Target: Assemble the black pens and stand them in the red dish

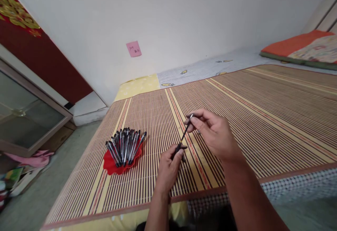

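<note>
Slippage seems the likeliest fault: a slim dark rod (186,131), pen-like in shape, is held slantwise a little right of and below the centre of the frame, its silver upper end pinched between the thumb and fingers of the right hand (219,134) and its lower end enclosed by the curled fingers of the left hand (167,169). Whether it is made of one piece or of two fitted together cannot be told, since the lower part is hidden by the left hand. If two pieces are involved, they could be pulled apart with a jerk, or jammed, should the pull or push be made off the line of the rod; if it is one thin length, it could be bent by uneven pressure from the two grips. As so little of the upper end is covered by the pinch, it could also be lost by a slight turn of the thumb, and a round part, once dropped, might be rolled along the striped mat (252,126) toward its near edge, at the bottom of the frame. Left of centre, a cluster of capped pens (126,145) is carried by a scalloped red tray (118,170); they are fanned loosely, with some caps projected past its far rim, so they could be scattered by a sideways brush of the left forearm.
</note>
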Demonstrator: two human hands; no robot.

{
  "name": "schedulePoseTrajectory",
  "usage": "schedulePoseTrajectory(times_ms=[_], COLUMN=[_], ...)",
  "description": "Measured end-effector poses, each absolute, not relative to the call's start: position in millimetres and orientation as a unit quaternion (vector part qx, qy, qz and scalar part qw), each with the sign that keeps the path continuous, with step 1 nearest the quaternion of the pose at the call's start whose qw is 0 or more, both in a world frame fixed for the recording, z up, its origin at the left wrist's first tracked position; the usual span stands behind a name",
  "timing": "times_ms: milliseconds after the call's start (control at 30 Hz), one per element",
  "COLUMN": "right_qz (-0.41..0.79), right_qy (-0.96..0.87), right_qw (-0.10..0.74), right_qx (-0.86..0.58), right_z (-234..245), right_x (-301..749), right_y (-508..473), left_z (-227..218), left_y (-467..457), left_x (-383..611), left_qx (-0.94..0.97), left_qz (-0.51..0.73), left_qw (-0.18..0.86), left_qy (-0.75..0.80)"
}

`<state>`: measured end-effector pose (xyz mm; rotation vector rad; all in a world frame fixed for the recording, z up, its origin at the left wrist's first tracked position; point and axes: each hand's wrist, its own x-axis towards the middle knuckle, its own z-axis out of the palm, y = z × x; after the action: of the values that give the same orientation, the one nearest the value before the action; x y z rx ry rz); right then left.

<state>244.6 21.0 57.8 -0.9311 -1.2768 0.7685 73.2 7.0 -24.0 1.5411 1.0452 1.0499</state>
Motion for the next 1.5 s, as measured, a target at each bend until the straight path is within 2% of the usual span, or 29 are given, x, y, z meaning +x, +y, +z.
schedulePoseTrajectory(times_ms=[300,467,767,1500], right_qz=[0.442,0.43,0.436,0.545], right_qy=[-0.561,-0.593,-0.579,-0.533], right_qw=[0.564,0.519,0.533,0.528], right_qx=[-0.415,-0.441,-0.437,-0.374], right_z=[30,23,15,15], right_x=[235,239,239,221], right_y=[41,44,48,47], left_z=[-30,-29,-25,-28], left_y=[10,11,10,9], left_x=[72,72,72,71], left_qx=[0.491,0.414,0.377,0.361], left_qz=[0.469,0.493,0.504,0.493], left_qw=[0.64,0.685,0.702,0.739], left_qy=[0.36,0.341,0.335,0.285])
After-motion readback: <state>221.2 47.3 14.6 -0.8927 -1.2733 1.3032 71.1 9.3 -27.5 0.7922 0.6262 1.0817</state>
